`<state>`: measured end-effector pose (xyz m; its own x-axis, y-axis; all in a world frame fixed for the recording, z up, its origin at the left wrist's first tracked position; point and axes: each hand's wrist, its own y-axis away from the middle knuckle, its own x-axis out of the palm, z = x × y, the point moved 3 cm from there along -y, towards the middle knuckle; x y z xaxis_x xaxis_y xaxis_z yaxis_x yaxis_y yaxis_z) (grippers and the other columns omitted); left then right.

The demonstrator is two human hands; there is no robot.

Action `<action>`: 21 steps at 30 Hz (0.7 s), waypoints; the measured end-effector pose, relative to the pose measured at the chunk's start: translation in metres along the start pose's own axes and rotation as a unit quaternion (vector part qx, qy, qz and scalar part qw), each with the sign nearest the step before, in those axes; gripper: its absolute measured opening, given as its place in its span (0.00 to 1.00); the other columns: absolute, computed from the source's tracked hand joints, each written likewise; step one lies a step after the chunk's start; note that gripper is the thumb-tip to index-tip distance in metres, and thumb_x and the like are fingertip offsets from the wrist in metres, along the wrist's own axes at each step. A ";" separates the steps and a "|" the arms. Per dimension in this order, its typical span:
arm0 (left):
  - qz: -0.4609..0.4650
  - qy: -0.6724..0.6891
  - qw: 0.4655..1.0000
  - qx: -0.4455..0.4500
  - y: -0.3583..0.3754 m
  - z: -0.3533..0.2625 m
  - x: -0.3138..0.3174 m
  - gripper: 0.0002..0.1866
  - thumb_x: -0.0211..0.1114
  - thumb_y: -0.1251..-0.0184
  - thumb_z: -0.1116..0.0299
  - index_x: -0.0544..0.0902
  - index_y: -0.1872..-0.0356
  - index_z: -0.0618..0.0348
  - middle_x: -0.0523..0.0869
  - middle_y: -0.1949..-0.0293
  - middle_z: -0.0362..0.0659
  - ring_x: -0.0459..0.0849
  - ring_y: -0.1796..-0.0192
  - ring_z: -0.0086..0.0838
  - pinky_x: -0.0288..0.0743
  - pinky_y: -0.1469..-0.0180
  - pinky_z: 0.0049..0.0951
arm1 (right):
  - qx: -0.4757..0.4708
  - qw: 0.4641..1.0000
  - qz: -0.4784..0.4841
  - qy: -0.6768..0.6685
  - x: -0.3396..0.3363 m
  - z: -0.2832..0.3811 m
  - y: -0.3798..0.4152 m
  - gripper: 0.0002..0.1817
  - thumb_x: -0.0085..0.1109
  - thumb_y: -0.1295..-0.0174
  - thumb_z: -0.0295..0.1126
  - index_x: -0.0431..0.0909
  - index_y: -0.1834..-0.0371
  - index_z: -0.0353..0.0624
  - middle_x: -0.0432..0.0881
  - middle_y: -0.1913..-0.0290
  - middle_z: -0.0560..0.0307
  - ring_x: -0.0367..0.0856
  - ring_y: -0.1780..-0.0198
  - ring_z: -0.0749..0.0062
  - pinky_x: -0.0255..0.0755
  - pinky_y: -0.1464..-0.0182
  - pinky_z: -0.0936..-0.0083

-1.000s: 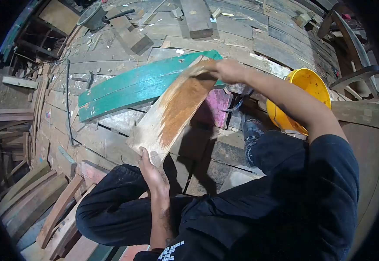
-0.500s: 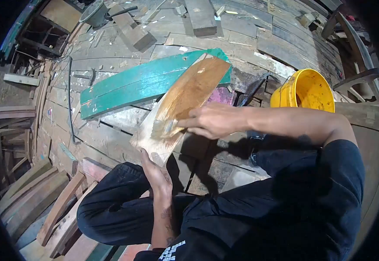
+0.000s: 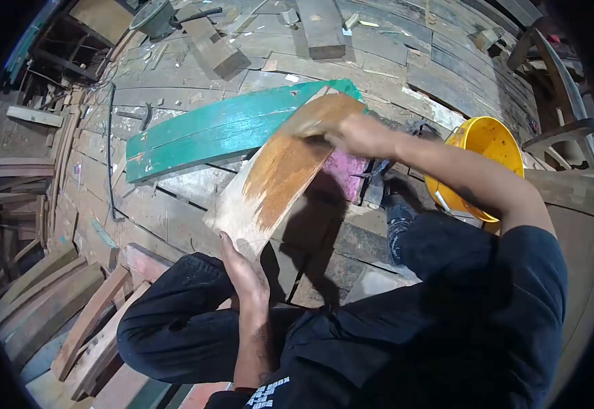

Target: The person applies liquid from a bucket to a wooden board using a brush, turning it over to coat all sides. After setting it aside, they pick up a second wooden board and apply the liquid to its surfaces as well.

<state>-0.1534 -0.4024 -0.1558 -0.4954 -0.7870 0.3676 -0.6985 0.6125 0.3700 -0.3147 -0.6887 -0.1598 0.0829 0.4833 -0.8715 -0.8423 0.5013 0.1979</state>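
A curved wooden board (image 3: 280, 176) slants across the head view, its upper part coated wet brown and its lower end pale and bare. My left hand (image 3: 244, 271) grips that pale lower end, thumb along the edge and the other fingers hidden beneath. Near the far end, my right hand (image 3: 365, 136) is closed around a paintbrush (image 3: 308, 129) whose bristles rest on the brown surface; hand and brush are smeared by motion. Under the far part of the board lies a green-painted curved plank (image 3: 208, 133).
A yellow bucket (image 3: 491, 146) stands right of my right forearm. A pink piece (image 3: 345, 176) lies under the board. Curved wooden pieces (image 3: 86, 320) are stacked at lower left. A hammer (image 3: 144, 116), a thin black rod (image 3: 110, 157) and wood blocks (image 3: 321, 34) lie on the plank floor.
My right hand and the paintbrush have moved up the board, from its lower part to near the far end. Brown coating shows where they were. My left hand keeps its place.
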 end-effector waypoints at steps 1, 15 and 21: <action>0.000 -0.004 1.000 -0.012 0.000 0.000 0.000 0.30 0.41 0.18 0.53 0.60 0.29 0.69 0.69 0.31 0.51 0.69 0.30 0.38 0.62 0.28 0.40 | -0.144 0.989 0.016 -0.040 0.003 0.031 0.005 0.20 0.52 0.31 0.39 0.76 0.36 0.54 0.84 0.62 0.39 0.84 0.60 0.46 0.77 0.56 0.53; 0.004 0.012 1.000 0.016 0.005 -0.004 0.006 0.33 0.36 0.18 0.48 0.53 0.25 0.65 0.61 0.27 0.52 0.63 0.26 0.39 0.56 0.25 0.39 | 0.095 0.978 -0.001 0.184 -0.020 -0.116 -0.046 0.19 0.48 0.29 0.42 0.77 0.38 0.60 0.85 0.57 0.40 0.83 0.55 0.42 0.76 0.53 0.51; -0.002 0.009 1.000 0.018 0.001 -0.003 -0.002 0.34 0.36 0.18 0.48 0.53 0.25 0.65 0.60 0.26 0.52 0.61 0.26 0.39 0.54 0.24 0.40 | 0.174 0.948 0.089 0.251 -0.016 -0.107 -0.057 0.22 0.50 0.35 0.33 0.77 0.37 0.62 0.85 0.53 0.44 0.84 0.50 0.47 0.78 0.48 0.58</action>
<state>-0.1511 -0.3998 -0.1536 -0.4844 -0.7874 0.3813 -0.7183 0.6068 0.3404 -0.3247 -0.8015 -0.2050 -0.3814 0.2233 -0.8970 -0.5860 0.6921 0.4215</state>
